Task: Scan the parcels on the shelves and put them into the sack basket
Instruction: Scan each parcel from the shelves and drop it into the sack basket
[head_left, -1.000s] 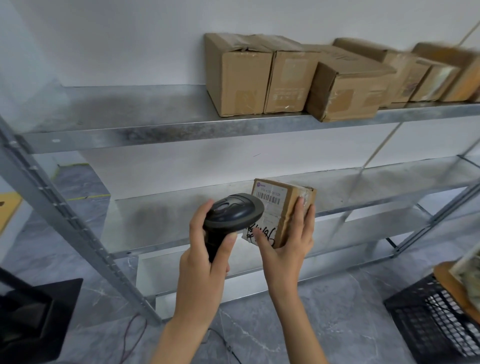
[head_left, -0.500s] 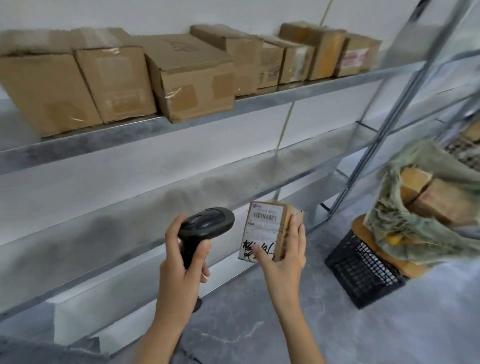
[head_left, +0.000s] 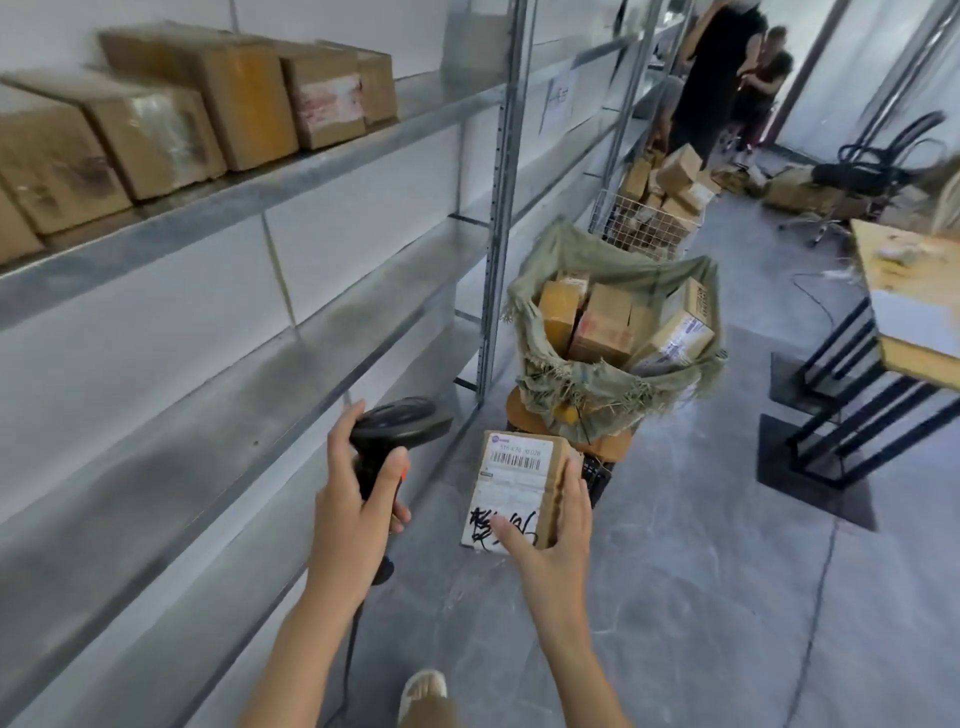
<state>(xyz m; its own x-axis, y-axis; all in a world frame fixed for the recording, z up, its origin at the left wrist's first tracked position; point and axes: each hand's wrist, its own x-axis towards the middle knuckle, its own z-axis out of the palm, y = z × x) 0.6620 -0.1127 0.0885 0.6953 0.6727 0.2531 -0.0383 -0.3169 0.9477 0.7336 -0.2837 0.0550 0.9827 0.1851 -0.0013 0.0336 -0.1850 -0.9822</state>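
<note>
I see the parcel (head_left: 519, 491) held up in front of me, label side facing me, with my right hand (head_left: 553, 540) gripping its lower right edge. My left hand (head_left: 356, 499) is curled around the black scanner (head_left: 397, 434) beside it. The sack basket (head_left: 618, 332), with boxes inside, stands on the floor just behind the parcel, next to the metal shelves (head_left: 311, 171).

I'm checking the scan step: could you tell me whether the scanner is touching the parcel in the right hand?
Apart. The head view shows floor between the scanner and the parcel.
</note>
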